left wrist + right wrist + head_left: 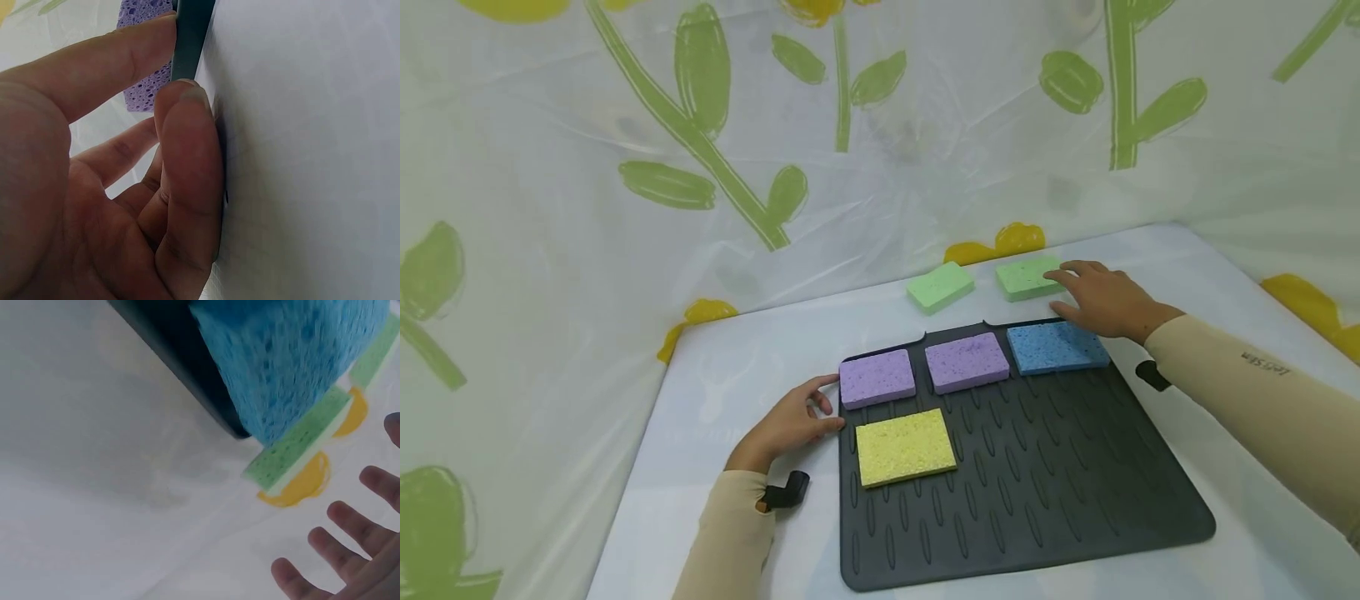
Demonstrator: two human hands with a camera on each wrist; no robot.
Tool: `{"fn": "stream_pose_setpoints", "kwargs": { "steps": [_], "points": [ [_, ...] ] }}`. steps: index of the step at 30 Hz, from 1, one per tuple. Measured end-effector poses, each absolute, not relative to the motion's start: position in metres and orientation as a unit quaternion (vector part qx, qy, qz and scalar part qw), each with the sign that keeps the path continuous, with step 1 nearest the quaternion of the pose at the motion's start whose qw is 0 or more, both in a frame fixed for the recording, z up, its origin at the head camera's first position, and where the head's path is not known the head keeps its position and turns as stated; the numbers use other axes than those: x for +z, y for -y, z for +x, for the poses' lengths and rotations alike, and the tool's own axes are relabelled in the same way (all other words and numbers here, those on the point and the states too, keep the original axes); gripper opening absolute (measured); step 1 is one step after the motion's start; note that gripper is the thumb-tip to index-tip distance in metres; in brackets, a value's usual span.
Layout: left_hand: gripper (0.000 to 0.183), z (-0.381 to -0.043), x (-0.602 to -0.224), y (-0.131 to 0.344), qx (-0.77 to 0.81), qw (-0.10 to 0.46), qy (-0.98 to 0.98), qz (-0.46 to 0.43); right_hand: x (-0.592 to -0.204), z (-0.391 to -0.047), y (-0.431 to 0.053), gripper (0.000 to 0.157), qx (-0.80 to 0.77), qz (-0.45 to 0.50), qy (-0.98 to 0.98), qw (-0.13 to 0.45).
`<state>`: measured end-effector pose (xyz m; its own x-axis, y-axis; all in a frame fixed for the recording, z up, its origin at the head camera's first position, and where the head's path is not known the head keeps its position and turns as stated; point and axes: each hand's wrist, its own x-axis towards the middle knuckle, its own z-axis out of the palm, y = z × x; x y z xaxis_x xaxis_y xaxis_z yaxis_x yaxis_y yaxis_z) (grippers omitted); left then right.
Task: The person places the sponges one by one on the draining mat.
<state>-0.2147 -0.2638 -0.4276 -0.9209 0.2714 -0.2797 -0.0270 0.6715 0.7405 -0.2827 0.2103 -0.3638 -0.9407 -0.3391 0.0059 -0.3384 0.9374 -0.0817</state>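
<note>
In the head view a black ribbed mat (1022, 492) lies on the white table. My left hand (793, 423) rests at its left edge, with index finger and thumb touching the rim and the other fingers loosely bent. A purple sponge (877, 379) is just beside those fingers, and a second purple sponge (967, 362) lies to its right. In front is a yellow sponge (906, 447). Over the back right corner hovers my right hand (1105, 298), fingers spread, holding nothing. It partly covers a blue sponge (1057, 347) and a green sponge (1028, 277).
Another green sponge (940, 287) lies on the table behind the mat. A white cloth with printed flowers (925, 167) hangs close behind the table's back edge. Black wrist cameras sit at both cuffs, such as the left camera (787, 490).
</note>
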Motion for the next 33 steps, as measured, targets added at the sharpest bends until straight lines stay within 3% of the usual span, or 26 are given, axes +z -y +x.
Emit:
{"fn": "stream_pose_setpoints", "kwargs": {
  "steps": [12,33],
  "points": [
    [0.076,-0.209,-0.430,0.264,0.403,0.183,-0.895,0.059,-0.370,-0.320,-0.197,0.060,-0.033,-0.159,-0.984,0.074],
    [0.077,-0.214,-0.426,0.267,0.406,0.182,-0.893,0.064,-0.376,-0.334,-0.188,0.070,-0.032,-0.148,-0.978,0.144]
  ]
}}
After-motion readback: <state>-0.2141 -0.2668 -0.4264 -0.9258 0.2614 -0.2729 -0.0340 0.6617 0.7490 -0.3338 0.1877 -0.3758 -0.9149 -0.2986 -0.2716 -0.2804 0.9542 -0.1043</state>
